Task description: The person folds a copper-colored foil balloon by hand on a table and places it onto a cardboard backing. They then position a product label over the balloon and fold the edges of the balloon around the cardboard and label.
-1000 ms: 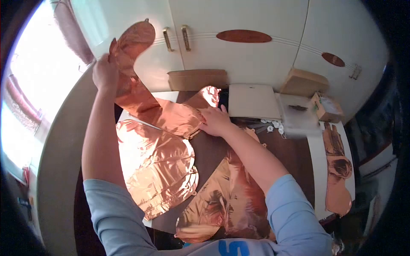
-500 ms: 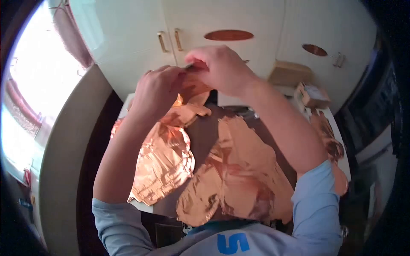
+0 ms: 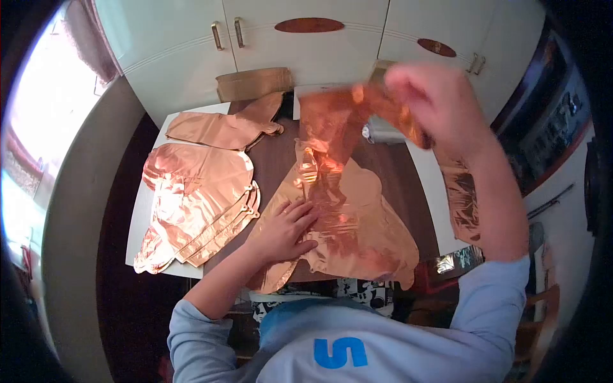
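My right hand (image 3: pixel 437 105), blurred by motion, is raised at the upper right, its fingers curled at the end of a copper-coloured foil sheet (image 3: pixel 332 121). The sheet hangs from there down and left toward the middle of the table. My left hand (image 3: pixel 285 233) lies with its fingers spread on the left part of a large foil pile (image 3: pixel 364 223) near the table's front edge. To the left are a stack of rounded foil pieces (image 3: pixel 198 191) with small tabs and, behind it, a longer flat foil piece (image 3: pixel 214 127).
More foil (image 3: pixel 461 198) lies along the right side of the dark table (image 3: pixel 396 169). A cardboard box (image 3: pixel 254 83) stands at the back against white cabinets (image 3: pixel 306 54). A grey curved panel (image 3: pixel 70 191) and a bright window are on the left.
The raised foil has moved from the back left to over the front pile. My hands have parted: the right went up and right, the left came down onto the pile. The view has shifted.
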A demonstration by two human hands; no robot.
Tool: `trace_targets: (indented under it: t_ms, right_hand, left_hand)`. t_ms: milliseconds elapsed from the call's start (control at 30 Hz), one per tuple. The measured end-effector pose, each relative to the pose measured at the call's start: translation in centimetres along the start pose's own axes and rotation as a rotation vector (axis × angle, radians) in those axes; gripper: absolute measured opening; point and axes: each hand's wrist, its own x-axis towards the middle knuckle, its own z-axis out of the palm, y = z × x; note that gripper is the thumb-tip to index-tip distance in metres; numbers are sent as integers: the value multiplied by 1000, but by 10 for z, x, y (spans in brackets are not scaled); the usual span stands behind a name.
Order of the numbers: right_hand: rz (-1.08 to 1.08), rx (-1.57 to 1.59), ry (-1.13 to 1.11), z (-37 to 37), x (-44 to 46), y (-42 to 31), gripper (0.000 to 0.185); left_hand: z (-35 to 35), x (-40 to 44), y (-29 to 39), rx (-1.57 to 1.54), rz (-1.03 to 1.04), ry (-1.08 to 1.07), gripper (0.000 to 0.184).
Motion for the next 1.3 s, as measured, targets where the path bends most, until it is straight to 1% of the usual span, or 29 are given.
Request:
trace_targets:
  t_ms: [33, 100, 167, 233, 333, 400, 500, 600, 700, 733, 833, 967, 1033, 1133, 1267, 1300]
  right_hand:
    - [-137, -69, -2, -4, -24, -13, 15]
    - [-246, -113, 61, 5, -73, -34, 14]
    - [-219, -2, -94, 23, -117, -51, 16]
    - [-225, 45, -48, 55, -161, -59, 22]
    - [-218, 84, -83, 87, -208, -66, 25]
    - [-190, 113, -100, 93, -220, -78, 25]
    - [-207, 143, -57, 95, -233, -86, 22]
    - [-216, 162, -28, 92, -241, -92, 20]
    - [-209, 177, -41, 90, -242, -92, 19]
    - [-214, 178, -44, 90, -240, -91, 19]
    - [-234, 179, -56, 95, -237, -91, 19]
    - [-255, 130, -123, 100, -237, -93, 20]
    - [-215, 109, -188, 100, -237, -97, 20]
    - [-177, 68, -249, 95, -238, -102, 20]
    - [-145, 88, -368, 96, -246, -112, 26]
    - [-154, 82, -364, 97, -247, -112, 26]
  left_hand:
    - [0, 0, 0, 7, -11, -27, 63]
    - [0, 2, -1, 19, -29, -80, 66]
    - [1, 1, -2, 16, -43, -94, 68]
    - [1, 1, -2, -2, -57, -100, 69]
    - [0, 0, -2, -39, -68, -86, 69]
    - [2, 0, -3, -52, -56, -62, 68]
    - [2, -1, -1, -66, -67, -43, 63]
    - [-8, -5, 6, 9, -117, 21, 58]
    - [-25, -2, 8, -19, -214, 78, 47]
    - [-30, -1, 9, -28, -210, 107, 46]
    - [-37, 11, 13, -59, -219, 102, 48]
    - [-18, 29, 5, 74, -136, 56, 53]
    - [-7, 34, -5, 136, -105, 5, 55]
    - [3, 32, -16, 181, -91, 21, 57]
    - [2, 33, -20, 107, -78, 30, 57]
    - [0, 34, -19, 108, -77, 30, 55]
